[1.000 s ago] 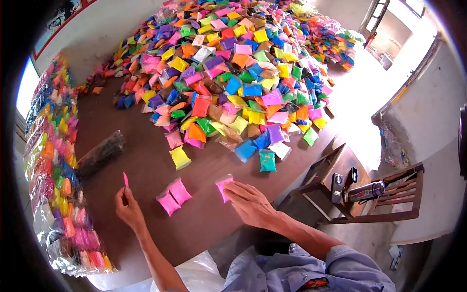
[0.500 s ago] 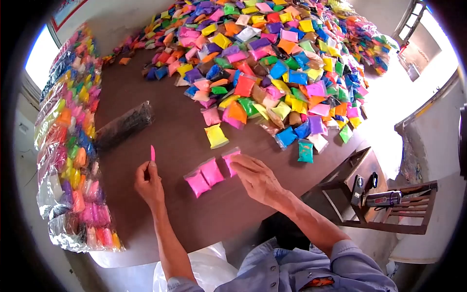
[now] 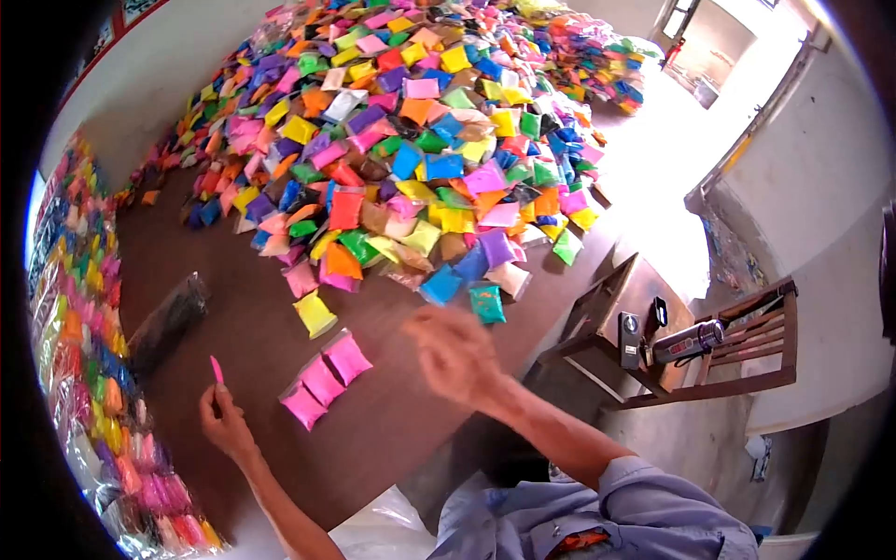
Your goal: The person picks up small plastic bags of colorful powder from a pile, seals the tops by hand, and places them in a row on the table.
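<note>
My left hand [image 3: 224, 422], low on the left, pinches a little pink stick [image 3: 217, 370]. Three pink bags [image 3: 325, 378] lie in a row near it, on the brown table [image 3: 252, 308]. My right hand [image 3: 455, 352] in the middle is too blurry to tell its shape.

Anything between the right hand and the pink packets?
Nothing visible. Only bare table lies between the right hand and the row of pink packets. The yellow packet sits farther up, off that line.
</note>
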The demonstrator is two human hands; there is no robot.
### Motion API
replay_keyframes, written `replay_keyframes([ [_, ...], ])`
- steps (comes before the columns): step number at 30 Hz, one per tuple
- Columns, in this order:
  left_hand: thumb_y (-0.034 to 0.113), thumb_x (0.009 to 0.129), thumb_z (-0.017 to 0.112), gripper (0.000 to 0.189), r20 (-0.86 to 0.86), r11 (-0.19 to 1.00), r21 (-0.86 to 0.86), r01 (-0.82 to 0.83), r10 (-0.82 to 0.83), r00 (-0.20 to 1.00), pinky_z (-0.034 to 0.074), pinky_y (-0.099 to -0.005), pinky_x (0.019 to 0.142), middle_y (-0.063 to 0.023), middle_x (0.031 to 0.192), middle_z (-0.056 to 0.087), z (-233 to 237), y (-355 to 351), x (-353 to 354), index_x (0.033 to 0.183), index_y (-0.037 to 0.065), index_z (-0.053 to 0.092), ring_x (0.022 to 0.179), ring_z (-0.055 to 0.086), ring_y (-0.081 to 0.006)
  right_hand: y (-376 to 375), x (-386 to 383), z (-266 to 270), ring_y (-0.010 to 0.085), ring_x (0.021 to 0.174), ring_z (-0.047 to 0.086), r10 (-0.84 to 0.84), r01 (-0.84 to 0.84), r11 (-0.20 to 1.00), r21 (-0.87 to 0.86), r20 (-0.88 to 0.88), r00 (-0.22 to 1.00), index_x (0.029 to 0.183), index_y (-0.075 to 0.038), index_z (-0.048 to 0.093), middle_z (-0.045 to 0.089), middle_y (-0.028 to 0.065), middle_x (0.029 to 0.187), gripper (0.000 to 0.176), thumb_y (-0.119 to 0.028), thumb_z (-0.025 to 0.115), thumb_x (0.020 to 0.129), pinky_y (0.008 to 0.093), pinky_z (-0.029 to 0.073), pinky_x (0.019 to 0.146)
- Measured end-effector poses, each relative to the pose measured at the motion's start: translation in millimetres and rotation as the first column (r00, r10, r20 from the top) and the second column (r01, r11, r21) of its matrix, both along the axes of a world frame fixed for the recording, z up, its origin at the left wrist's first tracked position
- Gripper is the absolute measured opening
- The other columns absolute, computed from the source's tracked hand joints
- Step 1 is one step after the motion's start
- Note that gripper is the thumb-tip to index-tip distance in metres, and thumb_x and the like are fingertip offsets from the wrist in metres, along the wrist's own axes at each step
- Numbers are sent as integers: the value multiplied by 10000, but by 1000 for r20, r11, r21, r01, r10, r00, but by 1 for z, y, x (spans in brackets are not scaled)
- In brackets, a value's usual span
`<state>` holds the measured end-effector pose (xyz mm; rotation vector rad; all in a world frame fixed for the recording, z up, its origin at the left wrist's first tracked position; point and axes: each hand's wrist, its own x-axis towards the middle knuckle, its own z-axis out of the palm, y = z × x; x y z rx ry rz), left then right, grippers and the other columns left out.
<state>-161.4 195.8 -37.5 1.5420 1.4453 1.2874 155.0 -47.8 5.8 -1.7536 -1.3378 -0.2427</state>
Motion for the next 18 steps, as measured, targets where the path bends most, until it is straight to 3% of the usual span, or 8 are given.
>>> replay_keyframes([
  [4, 243, 1037, 674, 219, 30, 1000, 9, 17, -17, 999, 366, -230, 543, 27, 845, 593, -9, 6, -6, 1091, 34, 714, 636, 456, -53, -42, 99, -10, 332, 980, 706, -455, 454, 884, 107, -18, 890, 1062, -98, 754, 726, 129, 1049, 233, -5, 675, 863, 405, 562, 829],
  [6, 243, 1037, 675, 218, 52, 1000, -27, 16, -15, 999, 360, -227, 541, 28, 842, 586, -1, 2, -5, 1090, 35, 714, 636, 453, -51, -64, 136, -17, 327, 940, 712, -486, 518, 852, 81, -247, 838, 1072, -86, 751, 723, 138, 1003, 203, -26, 675, 894, 393, 565, 804],
  [7, 244, 1038, 676, 216, 77, 998, -64, 11, -6, 997, 353, -224, 539, 29, 839, 579, 1, 2, -2, 1089, 37, 713, 636, 450, -49, -73, 145, -19, 327, 940, 712, -493, 526, 846, 90, -243, 835, 1072, -86, 751, 723, 138, 1003, 203, -26, 675, 894, 393, 565, 804],
  [9, 241, 1037, 678, 212, 59, 999, -36, 15, -13, 998, 347, -222, 533, 29, 837, 575, -6, 5, -5, 1087, 37, 711, 632, 446, -48, -89, 157, -23, 205, 862, 706, -539, 555, 829, 60, -175, 824, 1065, -51, 741, 718, 115, 982, 171, -4, 663, 920, 307, 552, 666],
  [12, 233, 1038, 676, 203, 17, 999, 27, 35, -35, 999, 333, -218, 519, 28, 829, 566, -15, 11, -9, 1078, 37, 708, 623, 436, -45, -95, 152, -35, 206, 849, 707, -505, 513, 857, 56, -109, 856, 1058, -54, 740, 720, 108, 980, 164, -4, 666, 920, 292, 545, 630],
  [14, 241, 1036, 679, 208, -1, 1000, 13, 28, -28, 1000, 331, -219, 512, 26, 822, 567, -17, 15, -12, 1070, 39, 708, 622, 440, -44, -92, 141, -40, 241, 878, 710, -484, 499, 865, 44, -186, 855, 1049, -65, 742, 723, 104, 983, 166, -13, 684, 903, 331, 558, 698],
  [16, 248, 1035, 682, 212, -10, 1000, 7, 28, -28, 1000, 330, -217, 511, 25, 819, 568, -17, 16, -13, 1067, 40, 709, 622, 442, -43, -87, 132, -39, 322, 949, 692, -531, 533, 844, 60, -40, 846, 1036, -93, 742, 726, 103, 1012, 164, -33, 714, 885, 415, 514, 840],
  [18, 255, 1033, 685, 217, -19, 1000, 2, 28, -28, 999, 330, -216, 510, 24, 816, 568, -20, 19, -17, 1064, 41, 711, 621, 445, -43, -86, 130, -44, 306, 958, 685, -542, 546, 834, 78, -67, 838, 1035, -101, 743, 729, 88, 1027, 167, -36, 713, 884, 423, 489, 835],
])
